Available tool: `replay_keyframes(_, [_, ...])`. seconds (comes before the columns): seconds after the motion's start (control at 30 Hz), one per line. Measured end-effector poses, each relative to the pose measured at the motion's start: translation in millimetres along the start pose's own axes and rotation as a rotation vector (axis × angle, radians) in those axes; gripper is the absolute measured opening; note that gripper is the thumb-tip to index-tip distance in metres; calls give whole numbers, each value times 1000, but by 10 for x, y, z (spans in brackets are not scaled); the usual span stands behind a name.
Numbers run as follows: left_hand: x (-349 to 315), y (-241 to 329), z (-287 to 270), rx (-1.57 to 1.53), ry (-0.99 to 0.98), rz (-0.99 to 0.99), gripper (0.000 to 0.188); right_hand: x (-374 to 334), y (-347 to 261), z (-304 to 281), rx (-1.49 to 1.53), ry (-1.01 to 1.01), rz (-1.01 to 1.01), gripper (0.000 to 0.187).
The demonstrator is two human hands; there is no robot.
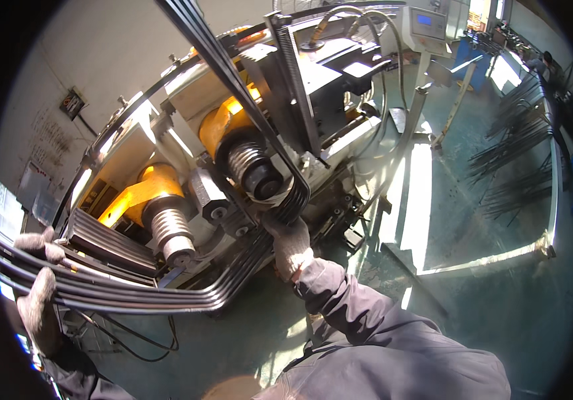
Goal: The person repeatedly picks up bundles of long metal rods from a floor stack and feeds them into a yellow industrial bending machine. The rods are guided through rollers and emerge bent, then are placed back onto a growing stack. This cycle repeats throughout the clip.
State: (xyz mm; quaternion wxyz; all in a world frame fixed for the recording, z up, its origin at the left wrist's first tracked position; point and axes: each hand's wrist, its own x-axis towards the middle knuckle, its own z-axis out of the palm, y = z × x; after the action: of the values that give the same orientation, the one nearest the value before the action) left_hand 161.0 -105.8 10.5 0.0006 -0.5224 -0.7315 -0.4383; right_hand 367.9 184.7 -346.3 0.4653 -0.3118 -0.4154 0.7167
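A bundle of several dark bent steel bars (pixel 153 300) runs from the far left, turns upward near the middle, then bends again and rises toward the top. My right hand (pixel 291 245), in a pale knitted glove, is closed round the bars just below the upper bend. At the left, my gloved left hand (pixel 38 312) grips the bars from their near side. More gloved fingers (pixel 38 245) show across the bars; I cannot tell whose they are. Close behind the bundle stand two ribbed machine spindles, one on the left (pixel 172 232) and one above it (pixel 246 160).
The bending machine's yellow arms (pixel 156 183) surround the spindles. A control box (pixel 426 30) with a lit screen stands at the back right. On the right, a pile of dark rods (pixel 513 140) lies beside a pale floor frame (pixel 486 260). A loose cable (pixel 146 357) hangs below the bars.
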Motion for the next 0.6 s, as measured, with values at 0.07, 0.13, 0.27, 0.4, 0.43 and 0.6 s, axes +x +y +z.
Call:
replay_keyframes(0.07, [-479, 91, 51, -156, 59, -57, 57, -458, -208, -424, 135, 58, 262, 22])
replay_keyframes(0.13, [-867, 81, 155, -461, 177, -63, 43, -843, -407, -903, 77, 144, 216, 16])
replay_keyframes(0.27, [-1711, 32, 671, -1095, 503, -165, 19, -1583, -999, -2327, -212, 375, 180, 15])
replay_keyframes(0.4, [-2653, -47, 2183, -962, 308, -477, 30, -2208, -1908, -3752, -197, 612, -267, 8])
replay_keyframes(0.43, [-2921, -8, 2608, -1262, 327, -781, 32, -2259, -2193, -4060, -153, 672, -432, 15])
replay_keyframes(0.6, [-4070, 208, 4616, -1382, -314, -1345, 30, -2441, -3684, -5478, -802, 939, -709, 9])
